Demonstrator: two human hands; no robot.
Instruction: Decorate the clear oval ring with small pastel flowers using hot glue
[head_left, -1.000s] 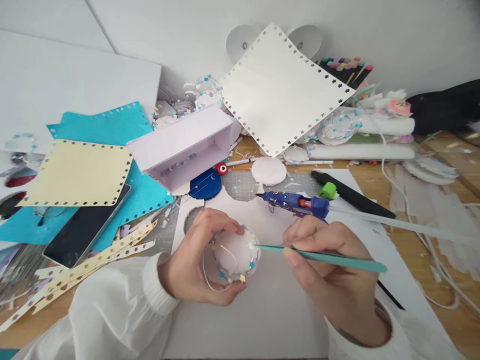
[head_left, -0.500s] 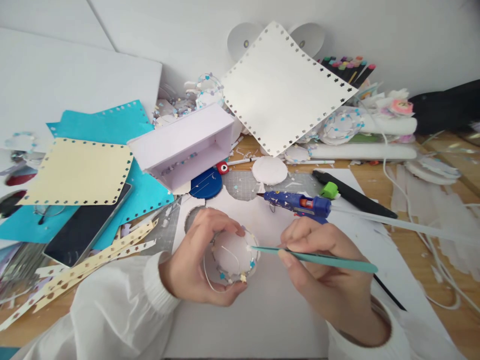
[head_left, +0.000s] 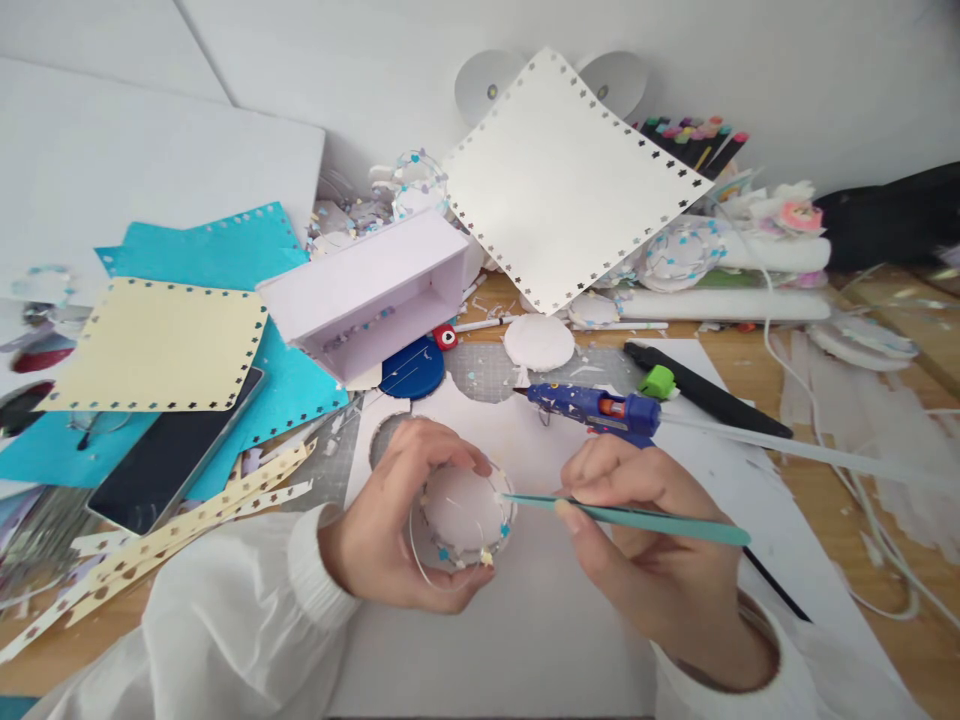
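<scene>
My left hand curls around a small wire ring dotted with blue, white and cream stars, its thumb and fingers gripping the rim. A thin pale wire loops loosely across the ring's opening. Between the thumb and fingers of my right hand is a pair of teal tweezers. Their tips touch the right side of the ring, at a tiny white piece too small to make out well. White paper lies beneath both hands. Just beyond my right hand rests a blue hot glue gun.
A lilac open box stands behind my left hand, beside a blue round lid. Punched blue and cream sheets and a phone lie left. A white punched sheet leans at the back. Cables run along the right.
Both hands keep almost the same place. The loose wire across the ring has shifted slightly, and the tweezers' tips stay at the ring's right side.
</scene>
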